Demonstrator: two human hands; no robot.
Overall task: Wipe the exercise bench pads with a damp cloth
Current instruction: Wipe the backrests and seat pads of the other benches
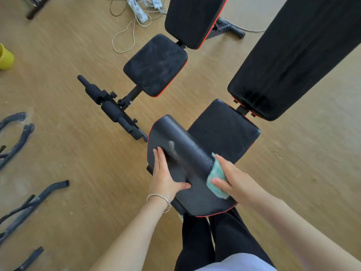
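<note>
A black curved pad (187, 153) with red trim stands at the near end of an exercise bench, right in front of me. My left hand (164, 175) lies flat on the pad's left side, fingers spread, thumb across its middle. My right hand (232, 180) presses a folded green cloth (216, 178) against the pad's right edge. Behind the pad is the bench's seat pad (226, 130), then its long back pad (293, 55). A dusty grey smear shows on the curved pad beside my left fingers.
A second bench lies to the left, with a dusty seat pad (156, 65), back pad (193, 18) and black foot bar (111, 108). Loose metal frame parts (21, 210) lie on the wooden floor at left. A yellow cup (4, 57) and cables with a power strip (136, 10) are farther off.
</note>
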